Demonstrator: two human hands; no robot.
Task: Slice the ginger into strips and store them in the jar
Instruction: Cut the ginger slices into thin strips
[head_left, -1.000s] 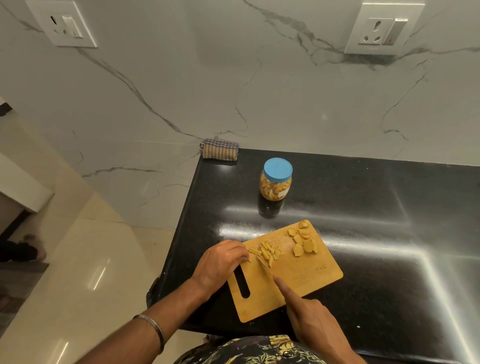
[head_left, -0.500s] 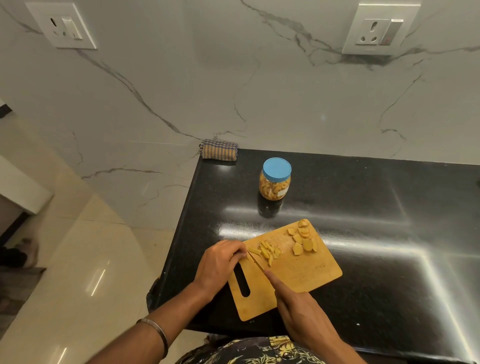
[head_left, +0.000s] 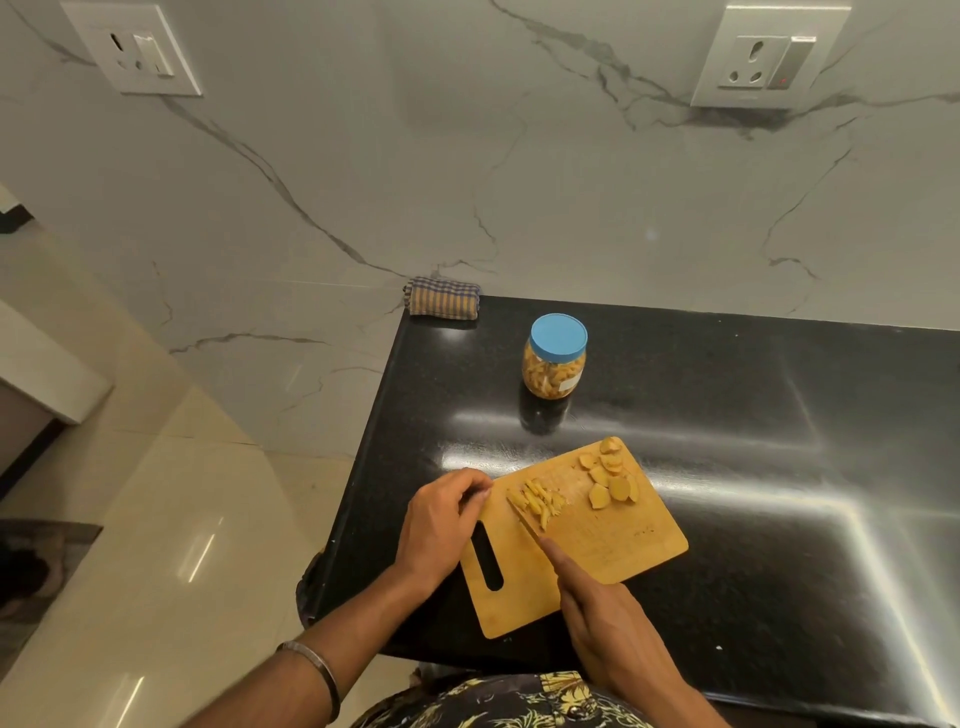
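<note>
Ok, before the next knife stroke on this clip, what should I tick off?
1. Cutting board flat on the counter: ok.
2. Right hand gripping the knife: ok.
3. Left hand fingertips out of the blade's path: cannot tell, they are curled close by.
4. Cut strips beside the blade: ok.
5. Uncut ginger slices waiting at the far end: ok.
6. Jar open for storing: not ok, the blue lid is on.

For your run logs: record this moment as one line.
stage: cutting strips | right hand: knife | left hand: board edge | jar: lidded
</note>
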